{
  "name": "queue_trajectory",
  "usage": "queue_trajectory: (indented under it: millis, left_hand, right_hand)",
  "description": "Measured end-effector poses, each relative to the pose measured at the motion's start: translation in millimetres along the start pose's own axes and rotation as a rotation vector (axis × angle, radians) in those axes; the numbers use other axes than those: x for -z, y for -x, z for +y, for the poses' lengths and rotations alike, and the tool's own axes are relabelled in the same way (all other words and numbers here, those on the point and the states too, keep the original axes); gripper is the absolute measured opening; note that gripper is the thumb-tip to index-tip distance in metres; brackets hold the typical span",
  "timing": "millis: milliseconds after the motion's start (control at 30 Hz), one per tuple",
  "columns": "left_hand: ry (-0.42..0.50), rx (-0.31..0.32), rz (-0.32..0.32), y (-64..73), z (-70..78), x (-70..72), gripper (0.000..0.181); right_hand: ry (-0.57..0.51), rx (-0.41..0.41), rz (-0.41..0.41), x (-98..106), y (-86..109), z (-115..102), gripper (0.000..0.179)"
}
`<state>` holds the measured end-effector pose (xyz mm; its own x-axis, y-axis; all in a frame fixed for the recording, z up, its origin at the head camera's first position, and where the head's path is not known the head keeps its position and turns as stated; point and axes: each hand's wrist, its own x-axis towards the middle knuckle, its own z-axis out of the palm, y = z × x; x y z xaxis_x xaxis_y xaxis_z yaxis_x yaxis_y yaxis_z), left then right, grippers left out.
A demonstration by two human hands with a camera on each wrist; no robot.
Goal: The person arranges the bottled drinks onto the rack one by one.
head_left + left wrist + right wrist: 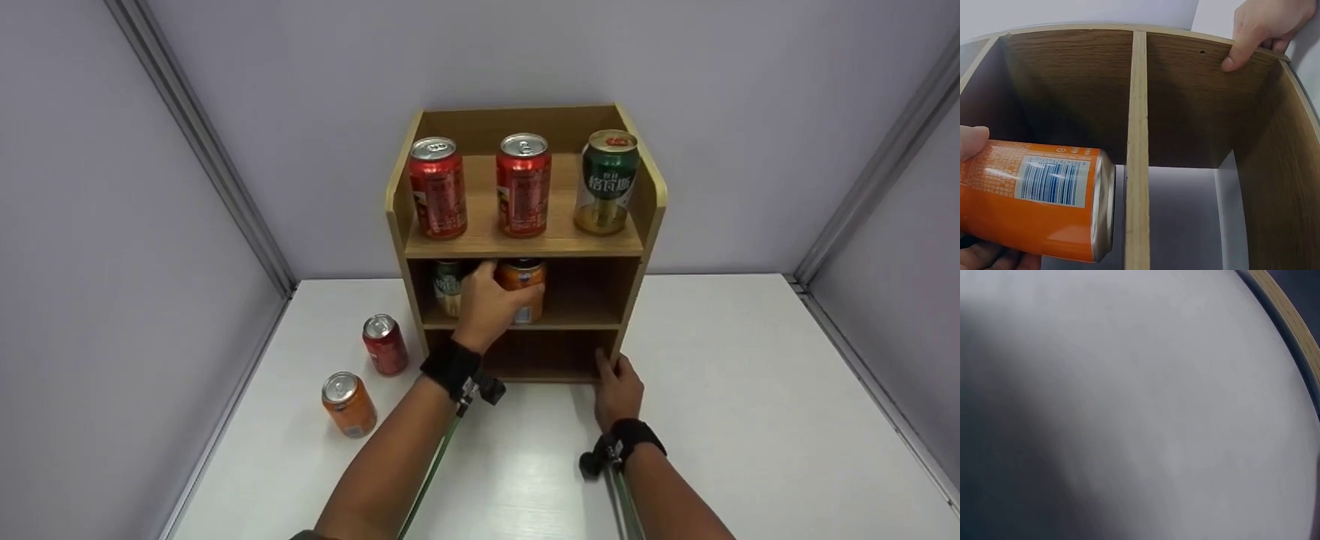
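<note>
My left hand grips an orange soda can in the middle compartment of a small wooden shelf. In the left wrist view, the thumb and fingers wrap round the can, whose barcode and silver base show. The base sits close beside the shelf board, and I cannot tell whether they touch. Left of this hand, a green can is partly hidden. Low on the shelf's right side panel, my right hand pinches the edge, thumb inside. The right wrist view barely catches it.
On the top board stand two red cans and a green and clear can. A red can and an orange can stand on the white table, left of the shelf. Grey walls enclose the table.
</note>
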<state>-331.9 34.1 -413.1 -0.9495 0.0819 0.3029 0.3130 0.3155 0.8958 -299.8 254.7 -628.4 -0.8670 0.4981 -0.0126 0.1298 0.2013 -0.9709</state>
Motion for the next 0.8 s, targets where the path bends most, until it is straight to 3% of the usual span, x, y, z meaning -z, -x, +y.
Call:
queue_trajectory:
  millis: [367, 600, 800]
  left_hand:
    - [-0.023, -0.007, -0.018, -9.6, -1.3, -4.4, 0.047]
    - [-0.032, 0.003, -0.010, -11.3, -3.1, -3.5, 0.050]
    - [-0.034, 0.007, -0.045, -12.7, -2.3, -3.0, 0.047]
  right_hand:
    - [0.014, -0.013, -0.022, 1.2, 3.6, -4.7, 0.065]
    - [-0.001, -0.033, -0.035, 1.5, 6.4, -9.2, 0.070]
    - [-0.017, -0.039, -0.042, 2.8, 8.4, -10.8, 0.071]
